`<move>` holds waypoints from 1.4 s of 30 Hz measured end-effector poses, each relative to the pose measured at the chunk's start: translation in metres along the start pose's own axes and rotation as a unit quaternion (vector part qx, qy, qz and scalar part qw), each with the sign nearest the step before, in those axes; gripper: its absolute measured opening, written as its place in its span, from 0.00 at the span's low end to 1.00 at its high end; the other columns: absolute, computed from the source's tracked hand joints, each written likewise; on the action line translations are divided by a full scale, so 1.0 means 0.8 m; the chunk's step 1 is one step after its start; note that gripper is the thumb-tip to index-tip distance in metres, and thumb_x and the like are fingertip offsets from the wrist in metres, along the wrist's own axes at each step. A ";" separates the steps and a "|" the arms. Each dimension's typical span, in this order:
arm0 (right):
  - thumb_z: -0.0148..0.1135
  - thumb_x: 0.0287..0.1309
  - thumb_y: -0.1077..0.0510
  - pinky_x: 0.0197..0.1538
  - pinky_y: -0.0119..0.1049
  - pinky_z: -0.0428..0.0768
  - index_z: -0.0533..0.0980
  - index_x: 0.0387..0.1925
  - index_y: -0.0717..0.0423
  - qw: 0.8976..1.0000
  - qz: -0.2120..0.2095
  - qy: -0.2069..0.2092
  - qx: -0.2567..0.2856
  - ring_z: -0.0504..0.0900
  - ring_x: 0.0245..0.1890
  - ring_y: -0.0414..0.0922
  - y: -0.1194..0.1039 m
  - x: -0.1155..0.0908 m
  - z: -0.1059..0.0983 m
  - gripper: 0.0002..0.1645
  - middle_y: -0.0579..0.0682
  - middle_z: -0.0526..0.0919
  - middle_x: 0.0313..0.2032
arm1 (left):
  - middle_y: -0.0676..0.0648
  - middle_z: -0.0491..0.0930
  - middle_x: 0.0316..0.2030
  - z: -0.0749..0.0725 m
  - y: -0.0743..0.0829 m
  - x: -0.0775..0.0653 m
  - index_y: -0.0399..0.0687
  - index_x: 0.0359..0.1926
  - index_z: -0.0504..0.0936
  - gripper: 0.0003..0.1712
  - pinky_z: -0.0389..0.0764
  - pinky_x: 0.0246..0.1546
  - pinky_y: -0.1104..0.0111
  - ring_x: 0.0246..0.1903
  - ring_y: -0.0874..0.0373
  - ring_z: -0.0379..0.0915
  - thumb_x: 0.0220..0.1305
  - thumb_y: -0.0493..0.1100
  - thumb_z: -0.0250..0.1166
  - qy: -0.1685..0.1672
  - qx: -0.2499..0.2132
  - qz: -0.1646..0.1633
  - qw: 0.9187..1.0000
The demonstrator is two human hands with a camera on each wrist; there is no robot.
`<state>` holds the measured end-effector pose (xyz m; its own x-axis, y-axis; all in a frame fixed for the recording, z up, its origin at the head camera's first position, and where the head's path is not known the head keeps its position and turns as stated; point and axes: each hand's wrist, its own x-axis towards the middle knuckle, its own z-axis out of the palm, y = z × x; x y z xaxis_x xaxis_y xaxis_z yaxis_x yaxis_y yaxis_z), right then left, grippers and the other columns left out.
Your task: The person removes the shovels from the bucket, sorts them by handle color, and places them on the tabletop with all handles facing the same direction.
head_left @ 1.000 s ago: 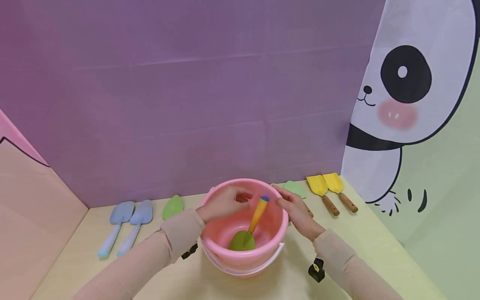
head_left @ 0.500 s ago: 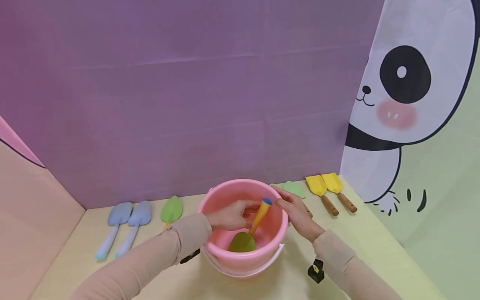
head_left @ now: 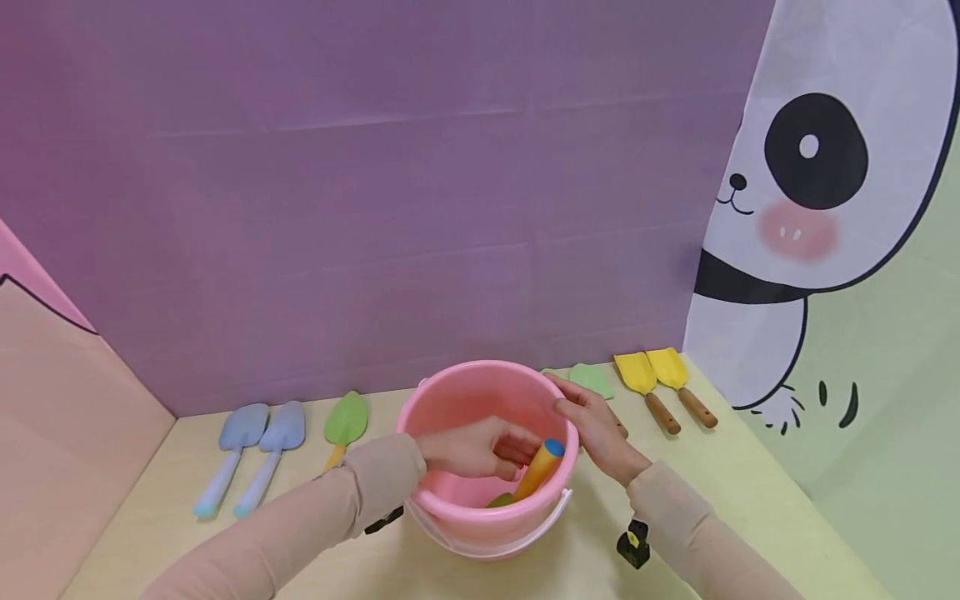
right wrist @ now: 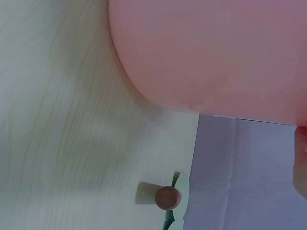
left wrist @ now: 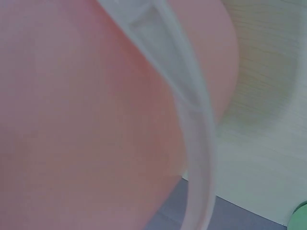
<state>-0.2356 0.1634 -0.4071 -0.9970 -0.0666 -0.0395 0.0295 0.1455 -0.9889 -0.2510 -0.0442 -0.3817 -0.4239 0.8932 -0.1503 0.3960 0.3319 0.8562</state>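
Note:
A pink bucket (head_left: 487, 523) with a white handle (head_left: 517, 546) stands upright on the table. Inside it, a small shovel leans toward the near right side; its orange shovel grip (head_left: 537, 473) ends in a blue cap, and only a bit of the green blade (head_left: 501, 500) shows above the rim. My left hand (head_left: 483, 448) reaches into the bucket, loosely curved fingers against or close beside the shovel grip. My right hand (head_left: 596, 425) grips the bucket's right rim, thumb at the edge and fingers outside. Both wrist views mostly show the bucket's outer wall.
Two blue shovels (head_left: 243, 427) and a green leaf-shaped shovel (head_left: 347, 418) lie to the left. Pale green tools (head_left: 591, 380) and two yellow shovels (head_left: 636, 372) with wooden handles lie to the right. A purple backdrop (head_left: 375, 250) rises behind the table.
My left hand has moved right and deeper into the bucket, up to the shovel. The shovel has shifted right and nearer, its blade now mostly hidden. My right hand keeps the rim.

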 end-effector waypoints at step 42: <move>0.49 0.60 0.58 0.46 0.34 0.79 0.65 0.64 0.46 1.000 -0.011 -0.001 -0.002 0.76 0.52 0.46 -0.001 -0.002 -0.001 0.29 0.49 0.70 0.61 | 0.51 0.78 0.30 -0.033 -0.008 -0.030 0.43 0.33 0.76 0.10 0.77 0.42 0.71 0.35 0.59 0.77 0.49 0.37 0.68 0.186 0.066 -0.008 0.980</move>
<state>-0.2345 0.1644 -0.4063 -0.9973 -0.0714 -0.0180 0.0072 0.1478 -0.9890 -0.2652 -0.0755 -0.3706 -0.6897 0.7225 0.0484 0.4778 0.4038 0.7802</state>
